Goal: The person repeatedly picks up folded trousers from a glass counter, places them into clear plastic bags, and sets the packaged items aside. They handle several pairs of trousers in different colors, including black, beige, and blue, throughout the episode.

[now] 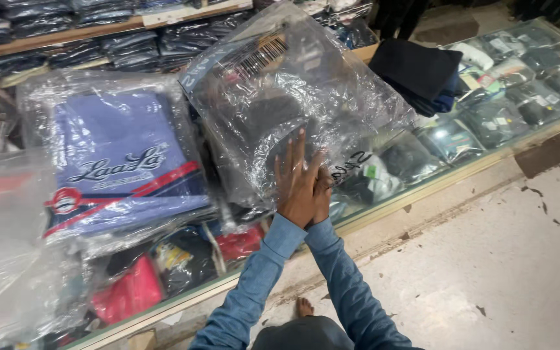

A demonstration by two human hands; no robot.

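Observation:
A large clear plastic bag (293,84) with a dark folded garment (270,116) inside lies tilted on the glass counter (435,178). My left hand (296,178) presses flat on the bag's lower part, fingers spread. My right hand (324,191) sits just beside and partly under the left one, with its fingers curled on the bag's lower edge. Both sleeves are blue.
A blue garment in a clear pack (121,162) lies left of the bag. Crumpled clear plastic (1,246) fills the far left. Dark folded clothes (416,71) rest at the back right. Packed garments show under the glass, and shelves (66,35) of dark packs stand behind.

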